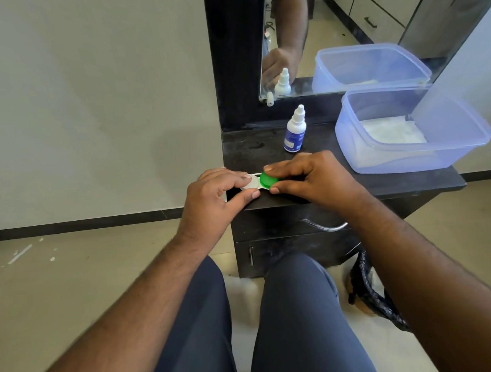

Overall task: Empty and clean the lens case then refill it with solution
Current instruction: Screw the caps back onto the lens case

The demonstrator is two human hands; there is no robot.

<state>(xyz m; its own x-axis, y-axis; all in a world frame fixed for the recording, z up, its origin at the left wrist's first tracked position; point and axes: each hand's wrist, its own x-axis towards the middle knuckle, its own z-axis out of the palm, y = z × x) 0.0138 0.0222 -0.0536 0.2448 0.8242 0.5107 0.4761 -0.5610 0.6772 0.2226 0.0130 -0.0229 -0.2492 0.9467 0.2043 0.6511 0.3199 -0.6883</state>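
lens case [256,183] between both hands, left hand [210,196] pinching white cap, right hand [310,179] gripping green cap [268,180]

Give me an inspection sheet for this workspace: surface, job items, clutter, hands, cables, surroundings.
Surface: dark cabinet top, dusty.
Job's things: lens case at the front edge, green cap and white cap both on; solution bottle upright behind it, capped.
Clutter: translucent tub at right, something white inside.
Hands: left hand pinches the white side; right hand grips the green cap.
Cables: nothing seen.
Surroundings: mirror behind, drawer handle below, black bag on the floor.
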